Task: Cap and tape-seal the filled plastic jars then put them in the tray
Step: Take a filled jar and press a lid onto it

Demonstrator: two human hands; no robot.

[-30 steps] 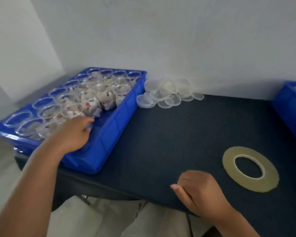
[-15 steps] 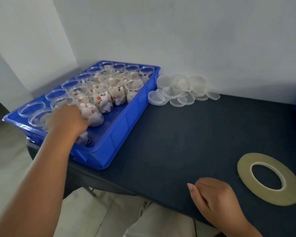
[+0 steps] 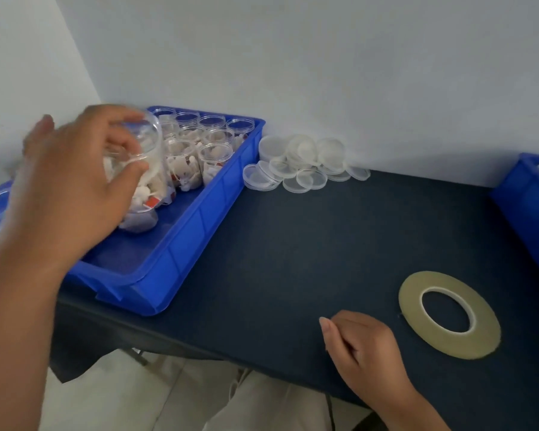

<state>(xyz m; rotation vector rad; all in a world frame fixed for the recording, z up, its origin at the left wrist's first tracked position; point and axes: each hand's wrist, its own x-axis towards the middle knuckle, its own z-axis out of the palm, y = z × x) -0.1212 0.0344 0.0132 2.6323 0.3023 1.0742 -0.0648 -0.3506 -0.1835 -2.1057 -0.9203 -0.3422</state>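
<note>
The dark navy table fills the scene, and the big blue plastic tray sits on its left side. Open-topped jars of white pieces are packed at the tray's far end. A second blue bin pokes in at the right edge. The left hand is over the tray, fingers and thumb curled round a clear plastic jar stuffed with white and red bits. The jar is tilted, and I can't tell if its base touches the tray floor. At the near edge the right hand rests loosely curled, holding nothing, well apart from that jar. Just right of it lies the flat yellowish tape roll. A heap of clear round lids sits by the far wall beside the tray.
</note>
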